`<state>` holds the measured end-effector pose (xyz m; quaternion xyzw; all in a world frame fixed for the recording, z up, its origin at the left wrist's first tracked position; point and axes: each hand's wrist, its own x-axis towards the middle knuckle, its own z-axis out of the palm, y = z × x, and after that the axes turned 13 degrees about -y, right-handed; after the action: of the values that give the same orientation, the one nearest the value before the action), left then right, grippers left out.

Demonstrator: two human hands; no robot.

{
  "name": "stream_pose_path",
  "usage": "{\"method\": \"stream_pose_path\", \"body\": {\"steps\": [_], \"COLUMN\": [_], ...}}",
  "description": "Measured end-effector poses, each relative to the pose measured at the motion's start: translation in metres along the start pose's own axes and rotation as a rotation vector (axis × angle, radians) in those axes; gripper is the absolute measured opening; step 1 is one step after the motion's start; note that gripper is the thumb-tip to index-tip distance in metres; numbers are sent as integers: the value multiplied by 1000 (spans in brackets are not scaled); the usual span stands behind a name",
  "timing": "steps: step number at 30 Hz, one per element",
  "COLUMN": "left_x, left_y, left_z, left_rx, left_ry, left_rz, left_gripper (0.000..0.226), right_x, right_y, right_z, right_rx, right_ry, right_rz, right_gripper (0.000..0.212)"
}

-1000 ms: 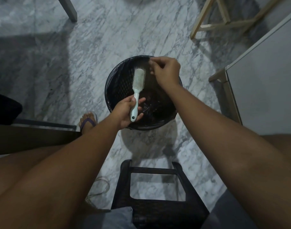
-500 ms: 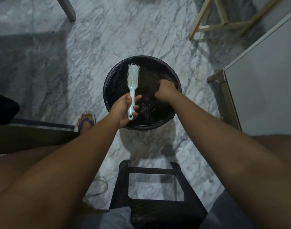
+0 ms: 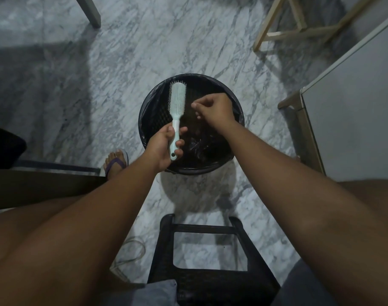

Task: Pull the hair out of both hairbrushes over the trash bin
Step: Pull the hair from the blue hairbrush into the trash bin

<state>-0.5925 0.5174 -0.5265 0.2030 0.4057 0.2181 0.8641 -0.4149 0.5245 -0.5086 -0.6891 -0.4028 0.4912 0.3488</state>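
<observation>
A pale mint hairbrush [image 3: 177,102] stands upright over the round black trash bin [image 3: 144,111], bristles facing me. My left hand [image 3: 164,146] grips its handle near the bin's front rim. My right hand [image 3: 213,109] hovers over the bin just right of the brush head, fingers loosely curled, thumb and fingertips pointing toward the bristles. I cannot make out any hair between its fingers. Dark hair and a crumpled liner lie at the bin's bottom. Only one brush is in view.
A black plastic stool [image 3: 210,261] stands between my knees, close to the bin. A white cabinet [image 3: 354,107] is at the right, a wooden frame [image 3: 299,25] at the back right, a dark table edge [image 3: 34,186] at the left. My sandalled foot [image 3: 116,162] rests beside the bin.
My right hand dipped down into the bin half a second ago and has come back up beside the brush head. The brush has turned slightly, held steady by my left hand.
</observation>
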Motion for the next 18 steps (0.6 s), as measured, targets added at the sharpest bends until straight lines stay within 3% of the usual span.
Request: {"method": "stream_pose_path", "body": {"steps": [7,14,16,18], "left_x": [0,-2,-5,-7], "left_y": [2,6,7,6], "left_z": [5,-5,-11,-13], "left_rx": [-55,-136,-92,-72], "left_ry": [38,177,180,169], "left_rz": [26,85,86,80], "left_gripper": [39,42,40,40], "right_x": [3,0,0,-1], "right_y": [28,28,32,33], "right_z": [-3,-14,-14,-9], "right_rx": [-296,-58,-141,-319], "right_ry": [135,545,421,137], "right_rz": [102,78,111,220], "right_gripper": [10,11,13,27]}}
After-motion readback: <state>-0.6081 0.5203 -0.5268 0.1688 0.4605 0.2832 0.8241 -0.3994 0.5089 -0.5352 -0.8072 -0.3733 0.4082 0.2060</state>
